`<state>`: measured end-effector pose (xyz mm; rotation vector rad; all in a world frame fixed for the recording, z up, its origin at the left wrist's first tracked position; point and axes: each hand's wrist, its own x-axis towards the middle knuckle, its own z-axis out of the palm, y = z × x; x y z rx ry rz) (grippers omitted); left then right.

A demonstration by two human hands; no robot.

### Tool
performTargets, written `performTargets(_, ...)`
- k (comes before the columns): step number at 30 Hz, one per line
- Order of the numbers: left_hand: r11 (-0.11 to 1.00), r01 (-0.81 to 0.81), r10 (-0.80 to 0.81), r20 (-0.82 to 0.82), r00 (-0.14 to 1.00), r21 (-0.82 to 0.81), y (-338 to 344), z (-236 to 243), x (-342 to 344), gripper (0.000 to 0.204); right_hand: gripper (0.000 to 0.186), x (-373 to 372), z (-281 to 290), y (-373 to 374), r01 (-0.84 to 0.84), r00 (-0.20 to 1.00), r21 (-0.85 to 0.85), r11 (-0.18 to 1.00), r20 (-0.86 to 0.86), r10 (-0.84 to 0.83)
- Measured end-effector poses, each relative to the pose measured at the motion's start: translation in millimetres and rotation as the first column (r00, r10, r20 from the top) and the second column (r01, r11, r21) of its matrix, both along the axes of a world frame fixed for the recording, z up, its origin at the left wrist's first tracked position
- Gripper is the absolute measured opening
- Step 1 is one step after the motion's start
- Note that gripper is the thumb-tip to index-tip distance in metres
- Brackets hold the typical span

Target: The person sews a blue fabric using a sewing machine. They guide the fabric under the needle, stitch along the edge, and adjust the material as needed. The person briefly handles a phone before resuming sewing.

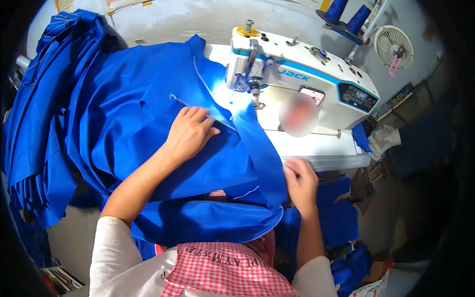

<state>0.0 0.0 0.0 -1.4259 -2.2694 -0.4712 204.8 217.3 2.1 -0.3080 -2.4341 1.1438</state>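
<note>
A large piece of blue fabric (148,109) covers the left of the sewing table and hangs over the front edge onto my lap. My left hand (190,131) presses on it with curled fingers, closed on the cloth beside a white stitched edge (222,123). My right hand (301,183) is at the table's front edge, its thumb and fingers drawn together at the right border of the fabric. Ahead stands a white and blue sewing machine (302,74). Its lit needle area (245,101) lies just beyond the fabric, part of which reaches under it.
A thick heap of blue cloth (47,114) hangs at the left. Blue thread cones (357,20) and a small fan (393,47) stand at the back right. A phone (312,94) leans on the machine; a blurred patch hides part of the bed. More blue pieces (336,213) lie below right.
</note>
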Motion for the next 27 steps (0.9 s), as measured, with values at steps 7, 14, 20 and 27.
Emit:
performTargets(7,0.971,0.221,-0.239,0.411,0.880,0.091,45,-36,-51,0.011,0.029,-116,-40,-5,-0.055,0.998,0.036,0.998,0.041,0.054)
performTargets(14,0.914,0.404,-0.382,0.236,0.894,-0.050,33,-33,-37,0.040,0.037,-114,-53,-28,0.190,0.982,0.198,0.962,-0.046,-0.185)
performTargets(20,0.908,0.332,-0.314,0.112,0.943,-0.257,35,-32,-38,0.052,0.019,-121,-44,-37,0.331,0.935,0.215,0.919,0.061,-0.351)
performTargets(27,0.888,0.460,-0.449,0.247,0.859,0.012,39,-36,-48,0.036,0.017,-120,-52,-38,0.321,0.946,0.240,0.916,-0.042,-0.320)
